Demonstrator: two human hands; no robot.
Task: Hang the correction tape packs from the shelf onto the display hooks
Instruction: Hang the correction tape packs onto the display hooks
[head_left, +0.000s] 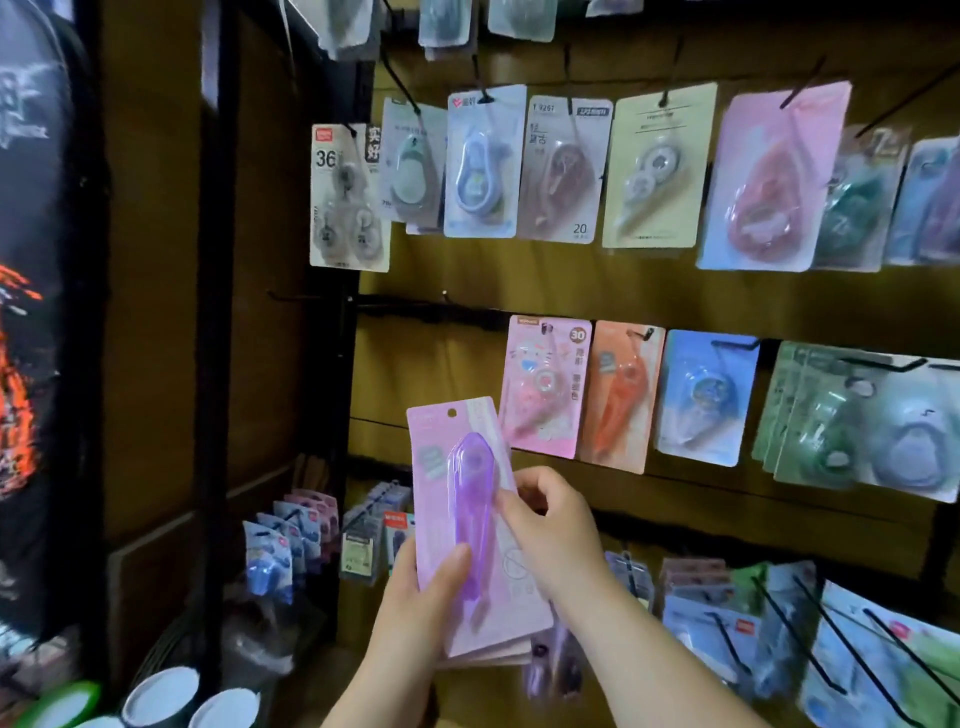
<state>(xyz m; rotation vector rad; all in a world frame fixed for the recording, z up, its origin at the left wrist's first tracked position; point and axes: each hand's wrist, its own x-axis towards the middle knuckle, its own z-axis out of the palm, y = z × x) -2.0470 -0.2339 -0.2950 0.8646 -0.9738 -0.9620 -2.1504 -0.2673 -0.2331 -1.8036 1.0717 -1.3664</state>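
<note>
Two hands grip stacked pink packs (457, 525), left hand (415, 613) clamping lower edge, right hand (550, 525) pinching front pack's right edge.

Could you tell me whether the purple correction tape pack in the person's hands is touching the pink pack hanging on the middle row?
Apart. The head view shows the purple pack held below and left of the pink pack, with brown board visible between their edges.

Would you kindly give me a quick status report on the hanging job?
Left hand holding stack of pink packs from below. Right hand pinching the top pack's right edge. Not yet on a hook. Nothing blocking the bare rail at middle left.
</note>
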